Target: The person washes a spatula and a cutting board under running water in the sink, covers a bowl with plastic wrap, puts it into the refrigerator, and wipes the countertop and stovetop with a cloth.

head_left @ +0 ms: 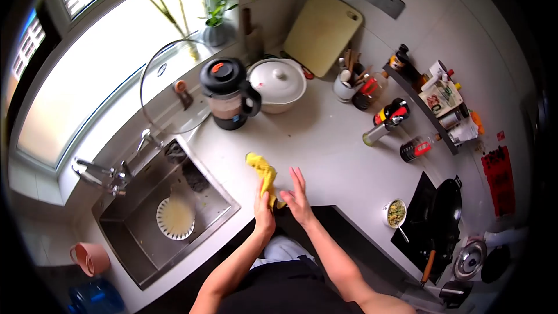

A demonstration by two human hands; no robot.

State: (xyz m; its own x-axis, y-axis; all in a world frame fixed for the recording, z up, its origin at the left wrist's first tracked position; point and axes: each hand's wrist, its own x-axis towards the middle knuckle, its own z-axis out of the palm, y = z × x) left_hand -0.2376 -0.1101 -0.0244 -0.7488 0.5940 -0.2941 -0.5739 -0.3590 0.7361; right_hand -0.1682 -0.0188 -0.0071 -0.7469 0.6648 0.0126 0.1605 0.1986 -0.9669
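Note:
A crumpled yellow cloth [263, 168] stands up from between my hands, at the front edge of the white counter [325, 157]. My left hand [264, 214] is closed on the lower part of this cloth. Just to the right, my right hand [297, 200] has its fingers stretched out and apart, with the palm turned toward the cloth. Whether its palm touches the cloth I cannot tell. A small dark patch shows between the two wrists, too unclear to name.
Left is a sink [224, 209] with a ribbed bowl [175, 218] of cloudy liquid. Behind stand a blender [226, 96], a lidded white pot [277, 84] and a cutting board [322, 32]. Bottles [386, 119], a small food bowl [395, 214] and a wok [444, 209] are right.

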